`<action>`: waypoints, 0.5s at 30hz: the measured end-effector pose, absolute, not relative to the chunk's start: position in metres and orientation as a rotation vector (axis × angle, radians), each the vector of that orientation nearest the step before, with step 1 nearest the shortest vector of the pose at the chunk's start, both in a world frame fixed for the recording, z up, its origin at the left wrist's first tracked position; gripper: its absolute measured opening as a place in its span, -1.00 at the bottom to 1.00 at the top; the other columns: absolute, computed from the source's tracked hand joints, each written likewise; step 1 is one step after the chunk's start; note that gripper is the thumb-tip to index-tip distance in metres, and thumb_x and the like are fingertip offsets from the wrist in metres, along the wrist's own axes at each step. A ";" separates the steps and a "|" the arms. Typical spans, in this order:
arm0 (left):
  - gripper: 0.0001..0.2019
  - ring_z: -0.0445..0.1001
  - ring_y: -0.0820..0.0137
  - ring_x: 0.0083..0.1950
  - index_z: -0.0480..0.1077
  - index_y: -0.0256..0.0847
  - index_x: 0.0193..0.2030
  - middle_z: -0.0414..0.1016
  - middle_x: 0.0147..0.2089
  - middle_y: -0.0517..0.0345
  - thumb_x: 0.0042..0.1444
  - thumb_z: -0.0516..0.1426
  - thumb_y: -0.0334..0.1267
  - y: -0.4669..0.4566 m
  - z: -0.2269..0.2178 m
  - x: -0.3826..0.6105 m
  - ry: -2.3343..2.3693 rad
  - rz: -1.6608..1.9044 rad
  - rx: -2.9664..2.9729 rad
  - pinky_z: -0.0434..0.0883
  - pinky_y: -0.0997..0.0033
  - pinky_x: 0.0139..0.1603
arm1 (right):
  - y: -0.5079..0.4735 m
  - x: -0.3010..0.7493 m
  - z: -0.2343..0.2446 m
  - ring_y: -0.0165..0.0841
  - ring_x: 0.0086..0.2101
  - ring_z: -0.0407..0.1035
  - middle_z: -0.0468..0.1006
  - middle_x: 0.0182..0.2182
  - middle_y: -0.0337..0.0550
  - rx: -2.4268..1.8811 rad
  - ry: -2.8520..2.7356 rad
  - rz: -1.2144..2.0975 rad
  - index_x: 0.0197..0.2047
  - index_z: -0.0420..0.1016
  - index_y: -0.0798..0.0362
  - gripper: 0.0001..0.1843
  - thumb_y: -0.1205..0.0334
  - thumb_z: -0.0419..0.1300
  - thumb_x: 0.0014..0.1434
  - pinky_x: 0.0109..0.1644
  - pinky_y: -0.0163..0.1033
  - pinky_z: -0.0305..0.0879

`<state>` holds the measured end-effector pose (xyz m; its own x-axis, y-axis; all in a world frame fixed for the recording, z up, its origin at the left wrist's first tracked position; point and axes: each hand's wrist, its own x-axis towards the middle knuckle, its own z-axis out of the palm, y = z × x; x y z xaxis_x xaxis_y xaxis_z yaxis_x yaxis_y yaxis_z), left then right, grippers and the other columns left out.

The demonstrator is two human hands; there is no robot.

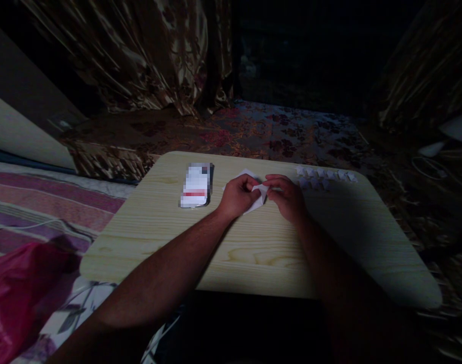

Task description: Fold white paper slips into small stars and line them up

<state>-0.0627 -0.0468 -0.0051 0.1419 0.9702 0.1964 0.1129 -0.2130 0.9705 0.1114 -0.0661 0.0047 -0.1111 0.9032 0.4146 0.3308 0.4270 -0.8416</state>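
A white sheet of paper [258, 203], partly folded, lies on the wooden table between my hands. My left hand [238, 194] is closed on it, with thumb and fingers pressing the folded part from the left. From the other side my right hand [289, 196] pinches the raised corner of the paper between thumb and fingers. Part of the sheet is hidden beneath my left hand. To the right of my hands, several small folded paper pieces [321, 173] sit in two rows near the table's far edge.
A phone [195, 187], blurred out, lies left of my hands on the pale wooden table [253, 253]. Left of the table is a striped bed cover [97, 207] with a pink bag [22, 293] and white cables. Curtains [189, 60] hang behind.
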 end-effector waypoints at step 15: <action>-0.77 0.33 0.51 -0.52 0.54 -0.27 -0.20 0.48 -0.47 0.18 -0.01 0.19 -0.27 -0.045 -0.010 -0.064 1.136 1.177 1.574 0.23 0.53 -0.51 | -0.062 0.110 -0.010 -0.23 0.00 0.44 0.54 0.01 -0.09 -1.167 -1.663 0.669 -0.24 0.51 0.00 -0.84 0.33 0.15 0.09 -0.13 -0.19 0.44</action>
